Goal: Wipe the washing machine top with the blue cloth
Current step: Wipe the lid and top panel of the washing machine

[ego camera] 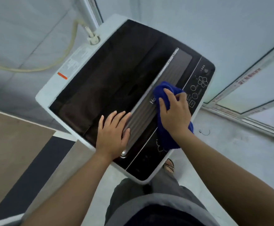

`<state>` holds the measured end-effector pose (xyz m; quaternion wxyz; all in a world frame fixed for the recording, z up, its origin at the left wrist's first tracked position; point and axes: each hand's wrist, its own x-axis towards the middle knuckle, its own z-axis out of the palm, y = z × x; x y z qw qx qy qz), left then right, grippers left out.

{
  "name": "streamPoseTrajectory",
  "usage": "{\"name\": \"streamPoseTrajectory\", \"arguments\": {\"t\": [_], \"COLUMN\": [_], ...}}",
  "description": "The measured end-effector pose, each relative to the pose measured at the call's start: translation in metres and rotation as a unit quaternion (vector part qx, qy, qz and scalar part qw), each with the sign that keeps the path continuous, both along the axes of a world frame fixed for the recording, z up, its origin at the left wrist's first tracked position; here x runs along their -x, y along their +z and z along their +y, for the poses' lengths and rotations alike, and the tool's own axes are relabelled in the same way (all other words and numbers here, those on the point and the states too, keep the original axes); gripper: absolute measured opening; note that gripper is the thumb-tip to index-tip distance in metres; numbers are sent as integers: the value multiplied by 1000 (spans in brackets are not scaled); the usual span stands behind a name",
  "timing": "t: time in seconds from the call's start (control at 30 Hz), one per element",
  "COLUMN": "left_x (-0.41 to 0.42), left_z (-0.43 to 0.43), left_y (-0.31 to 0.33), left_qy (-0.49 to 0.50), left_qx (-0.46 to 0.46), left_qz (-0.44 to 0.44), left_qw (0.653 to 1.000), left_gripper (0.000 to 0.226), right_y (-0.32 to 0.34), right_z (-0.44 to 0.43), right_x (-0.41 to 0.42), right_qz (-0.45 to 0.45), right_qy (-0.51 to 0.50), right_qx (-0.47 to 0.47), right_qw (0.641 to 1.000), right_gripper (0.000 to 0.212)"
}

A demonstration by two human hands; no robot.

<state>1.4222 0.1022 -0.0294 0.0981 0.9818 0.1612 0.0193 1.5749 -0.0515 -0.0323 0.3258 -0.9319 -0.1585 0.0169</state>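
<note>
Below the head camera stands one white top-loading washing machine point(54, 88) with a glossy black glass lid point(110, 75), seen from above and turned at an angle. Across the lid's front edge runs one long grey ribbed handle strip point(164, 82) with fine parallel grooves. Beyond it lies a smooth black control panel point(199, 79) printed with white flower outlines and round button rings.

Two bare hands rest on the machine top. One soft, fuzzy, deep blue cloth point(165, 95) lies bunched on the ribbed strip and control panel, with a fold trailing down toward the panel's near end. The right hand point(175, 115) presses on it, its grip closed around the gathered fabric, fingers curled into the folds. The left hand point(113, 134) lies flat, its grip apart and holding nothing, palm down on the black lid beside the strip's near end, fingers spread.

One pale yellowish hose point(56, 62) curves along the light tiled floor point(230, 152) behind the machine. One orange label point(62, 75) sits on the white rim. One sandalled foot point(169, 165) shows below the machine's corner.
</note>
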Motion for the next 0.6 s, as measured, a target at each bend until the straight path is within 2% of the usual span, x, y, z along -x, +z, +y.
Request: {"name": "streamPoseTrajectory", "arguments": {"t": [0.17,0.33,0.43,0.5,0.6], "left_x": [-1,2,7,11,13], "left_z": [3,11,17,21,26], "left_y": [0,-1,-2,-5,-7], "left_qy": [-19,-67,-162,-250,-290], "left_qx": [23,57,27,4,4], "left_qz": [-42,-32,-4,-5,-12], "left_qw": [999,996,986,968,957], "left_gripper": [48,51,56,54,52], "right_y": [-3,-4,-5,-4,-2], "right_z": [-5,5,17,25,38], "right_x": [15,60,104,138,190], "right_qz": [5,36,51,64,87], "right_qy": [-61,-210,-284,-319,-357], "right_qx": [8,11,6,0,0], "right_qw": [998,977,958,946,930], "right_gripper": [42,41,41,41,42]}}
